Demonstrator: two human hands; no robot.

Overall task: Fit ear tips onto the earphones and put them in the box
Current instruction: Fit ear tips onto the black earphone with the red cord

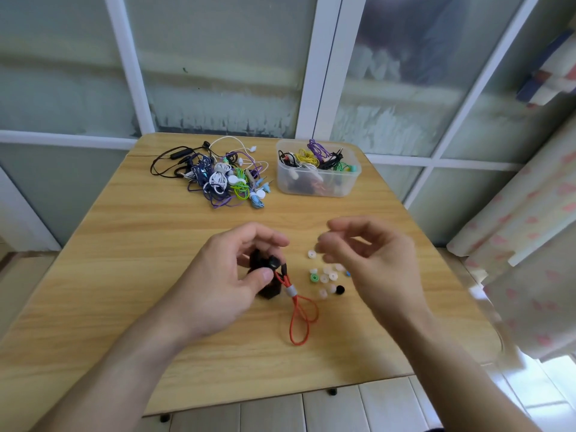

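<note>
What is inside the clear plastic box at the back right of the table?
The clear plastic box holds bundled earphones: yellow, purple, green and black cords show on top. Lower layers are blurred behind the frosted wall, so their count and ear tips cannot be told.

Orange cable point(300, 319), green ear tip point(314, 278), pale wood-grain table point(124, 244).

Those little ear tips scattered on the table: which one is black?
The small round black ear tip, at the near right edge of the cluster, beside a pale pink one. The others are white, pink, green or blue; it lies below the person's right hand.
</note>
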